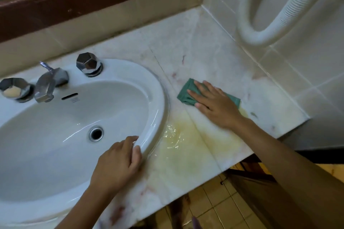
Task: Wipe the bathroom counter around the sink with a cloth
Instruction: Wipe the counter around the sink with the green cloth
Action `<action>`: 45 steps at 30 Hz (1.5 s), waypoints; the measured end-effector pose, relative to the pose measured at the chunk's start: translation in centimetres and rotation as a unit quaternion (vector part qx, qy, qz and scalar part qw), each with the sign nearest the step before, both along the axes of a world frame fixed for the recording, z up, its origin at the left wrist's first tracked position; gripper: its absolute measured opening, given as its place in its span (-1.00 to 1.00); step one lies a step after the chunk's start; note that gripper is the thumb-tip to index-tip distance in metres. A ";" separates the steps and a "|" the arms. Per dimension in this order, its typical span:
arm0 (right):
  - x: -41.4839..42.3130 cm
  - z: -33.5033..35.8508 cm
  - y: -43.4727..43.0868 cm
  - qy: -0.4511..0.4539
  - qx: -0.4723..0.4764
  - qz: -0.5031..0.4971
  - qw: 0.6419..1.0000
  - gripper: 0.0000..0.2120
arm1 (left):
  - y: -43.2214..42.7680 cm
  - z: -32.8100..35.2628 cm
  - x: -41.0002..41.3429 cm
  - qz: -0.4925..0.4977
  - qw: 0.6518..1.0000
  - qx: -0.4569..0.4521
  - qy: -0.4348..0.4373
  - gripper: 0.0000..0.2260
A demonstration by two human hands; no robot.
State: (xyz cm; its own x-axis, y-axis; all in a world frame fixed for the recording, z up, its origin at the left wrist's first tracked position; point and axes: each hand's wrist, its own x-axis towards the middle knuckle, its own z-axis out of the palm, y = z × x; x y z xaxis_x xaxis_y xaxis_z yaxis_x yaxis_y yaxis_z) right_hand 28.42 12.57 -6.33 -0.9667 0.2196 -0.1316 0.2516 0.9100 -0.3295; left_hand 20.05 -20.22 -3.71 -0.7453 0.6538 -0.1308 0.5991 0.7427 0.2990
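A folded green cloth (187, 93) lies flat on the pale marble counter (214, 61), to the right of the white oval sink (154, 87). My right hand (216, 105) presses on the cloth with straight, spread fingers and covers most of it. My left hand (119, 163) rests on the sink's right rim, its fingers curved over the edge. A yellowish wet patch (188, 147) spreads over the counter between my two hands.
A chrome tap (48, 85) with two faceted knobs (89, 64) stands behind the basin. A white ribbed hose (260, 37) hangs against the tiled right wall. The counter ends at its front edge (247, 156) above a tiled floor.
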 end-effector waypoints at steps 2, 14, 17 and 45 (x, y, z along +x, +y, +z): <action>-1.9 0.0 2.6 -0.002 0.010 -0.047 0.999 -0.49 | 0.0 -0.1 0.1 0.001 1.000 -0.004 0.005 -0.55; -2.7 0.9 11.4 -0.038 0.070 -0.138 0.987 -0.53 | 0.0 0.2 0.1 0.020 1.000 0.014 -0.016 -0.59; 0.8 0.7 10.3 -0.026 0.082 -0.205 0.975 -0.53 | -0.1 -0.1 0.0 0.024 1.000 0.006 -0.015 -0.59; -0.9 -0.3 -3.9 0.018 0.057 -0.129 0.990 -0.53 | -0.3 0.5 0.3 0.088 0.991 0.075 -0.060 -0.71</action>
State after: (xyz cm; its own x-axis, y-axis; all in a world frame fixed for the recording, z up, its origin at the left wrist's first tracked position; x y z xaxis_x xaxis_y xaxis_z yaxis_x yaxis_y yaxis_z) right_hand 27.57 8.71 -6.64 -0.8798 0.4718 -0.0583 0.4711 0.8485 -0.2411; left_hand 20.38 -20.56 -3.26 -0.8343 0.5338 -0.1375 0.4173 0.7746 0.4753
